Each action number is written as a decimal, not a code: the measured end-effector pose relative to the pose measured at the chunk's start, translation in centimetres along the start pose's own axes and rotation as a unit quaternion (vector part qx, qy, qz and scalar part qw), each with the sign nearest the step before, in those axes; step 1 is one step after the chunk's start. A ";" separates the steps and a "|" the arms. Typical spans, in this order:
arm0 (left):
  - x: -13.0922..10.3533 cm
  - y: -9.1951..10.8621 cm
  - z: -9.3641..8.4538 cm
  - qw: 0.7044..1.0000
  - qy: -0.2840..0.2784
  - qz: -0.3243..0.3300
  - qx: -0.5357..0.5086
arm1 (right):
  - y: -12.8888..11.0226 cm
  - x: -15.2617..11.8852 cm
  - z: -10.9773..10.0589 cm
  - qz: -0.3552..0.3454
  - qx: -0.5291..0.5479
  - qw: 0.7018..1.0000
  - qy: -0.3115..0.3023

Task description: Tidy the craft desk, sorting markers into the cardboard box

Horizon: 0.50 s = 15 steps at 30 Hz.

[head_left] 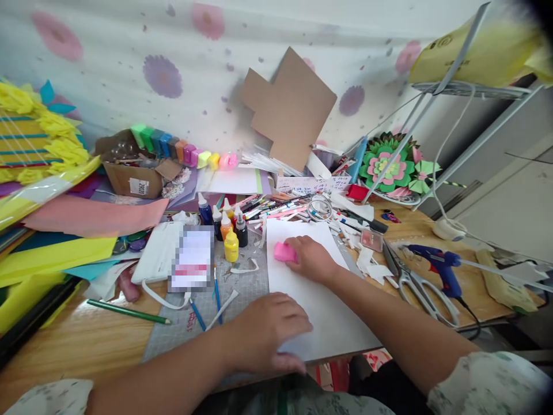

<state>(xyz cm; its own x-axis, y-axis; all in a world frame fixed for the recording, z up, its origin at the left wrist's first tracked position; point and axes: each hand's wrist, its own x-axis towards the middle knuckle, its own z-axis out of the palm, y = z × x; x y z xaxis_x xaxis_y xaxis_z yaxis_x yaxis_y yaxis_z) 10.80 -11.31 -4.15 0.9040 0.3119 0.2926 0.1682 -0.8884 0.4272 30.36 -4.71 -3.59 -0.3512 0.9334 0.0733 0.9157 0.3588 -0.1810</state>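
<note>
A white sheet of paper (317, 311) lies on a grey cutting mat (248, 282) in front of me. On its upper left part sits a small bright pink block (284, 252), possibly an eraser or a piece of clay. My right hand (311, 259) has its fingers closed on the block's right side. My left hand (272, 331) is over the paper's lower left edge, its fingers loosely stretched and thumb apart, holding nothing. Several paint bottles, one a yellow bottle (231, 246), stand beyond the left hand. Two blue-handled paintbrushes (218, 297) lie to its left.
To the right lie large scissors (421, 291) and a blue glue gun (440, 265). A phone (192, 259) rests on a white box (158, 253) at left, near a green pencil (128, 312). Markers (280, 207) pile up behind the paper; a cardboard piece (291, 109) leans at the back.
</note>
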 end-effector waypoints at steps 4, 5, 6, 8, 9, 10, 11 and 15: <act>0.1 -0.5 -0.8 0.978 0.148 -0.135 0.049 | 1.2 -3.6 -2.1 0.006 0.019 1.000 0.018; 0.2 -0.5 -0.8 0.975 0.150 -0.151 0.069 | 1.8 -4.6 -2.6 0.009 0.015 1.000 0.014; 0.3 -0.5 -0.7 0.975 0.134 -0.158 0.084 | 2.7 -5.7 -3.2 0.019 0.008 1.000 0.010; 0.4 -0.3 -0.4 0.979 0.078 -0.160 0.099 | 4.9 -7.2 -4.0 0.076 -0.013 0.997 0.017; 0.5 -0.2 -0.2 0.980 0.052 -0.163 0.102 | 6.2 -7.7 -4.3 0.122 -0.022 0.992 0.034; 0.6 -0.1 0.0 0.980 0.030 -0.169 0.105 | 7.5 -8.0 -4.5 0.172 -0.032 0.983 0.053; 0.7 -0.1 0.3 0.978 0.011 -0.178 0.111 | 8.8 -8.2 -4.6 0.219 -0.042 0.972 0.072; 1.1 -0.7 0.6 0.961 -0.005 -0.232 0.151 | 12.5 -8.0 -4.1 0.311 -0.093 0.941 0.097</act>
<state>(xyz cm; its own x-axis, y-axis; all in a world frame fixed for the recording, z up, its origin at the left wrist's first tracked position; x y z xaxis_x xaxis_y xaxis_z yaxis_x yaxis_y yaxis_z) 11.96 -10.50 -4.67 0.7071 0.6966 0.1215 0.6597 -0.7118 0.2410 45.40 -7.74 -2.42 0.2889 0.9382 0.1904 0.9572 -0.2795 -0.0751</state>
